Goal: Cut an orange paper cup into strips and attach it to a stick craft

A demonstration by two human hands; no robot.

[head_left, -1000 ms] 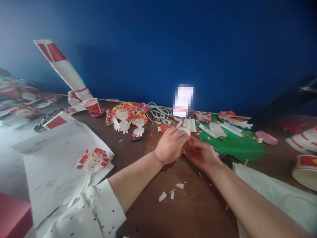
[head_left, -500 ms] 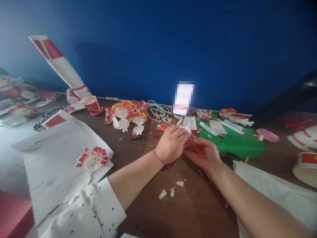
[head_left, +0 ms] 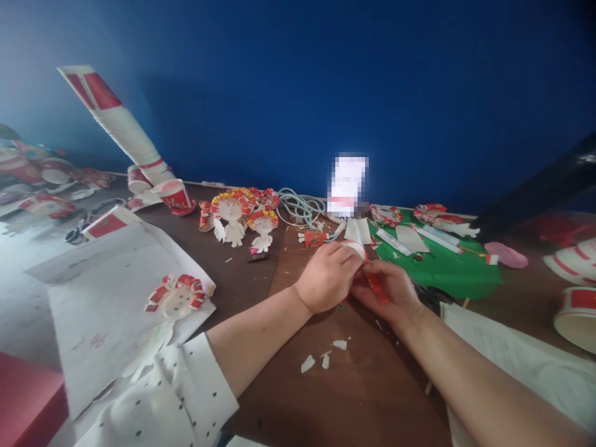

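Note:
Both hands meet over the middle of the brown table on a cut paper cup (head_left: pixel 356 248), whose round white part shows above the fingers. My left hand (head_left: pixel 326 276) is closed round its left side, back of the hand up, and covers much of it. From the right, my right hand (head_left: pixel 391 290) grips the cup's lower right side with curled fingers. A red strip (head_left: pixel 378 287) of the cup sticks out over the right palm. Just behind the hands lie a small red-and-white paper cutout (head_left: pixel 313 238) and a white paper piece (head_left: pixel 358 230).
Paper-cup dolls (head_left: pixel 231 214) stand at the back left, near a coiled cable (head_left: pixel 300 208). A bright, pixelated screen (head_left: pixel 347 186) leans at the blue wall. Glue tubes (head_left: pixel 393 242) rest on a green sheet (head_left: pixel 442 276). Paper scraps (head_left: pixel 308 364) lie in front; stacked cups (head_left: pixel 125 133) tilt at left.
My hands stay on the cup and have shifted slightly, with the red strip now lower over my right palm. The whole view has moved a little to the right.

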